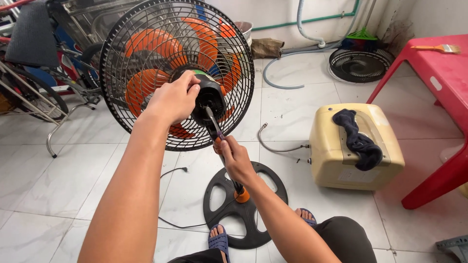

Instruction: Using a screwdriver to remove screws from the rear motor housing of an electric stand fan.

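A standing fan with a black wire grille (146, 44) and orange blades (146, 83) faces away from me on its round black base (263, 195). My left hand (173, 100) grips the black motor housing (209, 95) at the back of the fan head. My right hand (234, 158) holds a screwdriver (213, 124) with its tip pointed up into the housing's rear. The fan's pole is mostly hidden behind my right hand and forearm.
A cream box-shaped appliance (341, 160) with a dark cloth (358, 141) on it lies to the right. A red plastic table (438, 73) carries a paintbrush (438, 47). Another fan grille (360, 63) lies by the wall. A bicycle (34, 83) stands left. My sandalled feet (219, 241) rest near the base.
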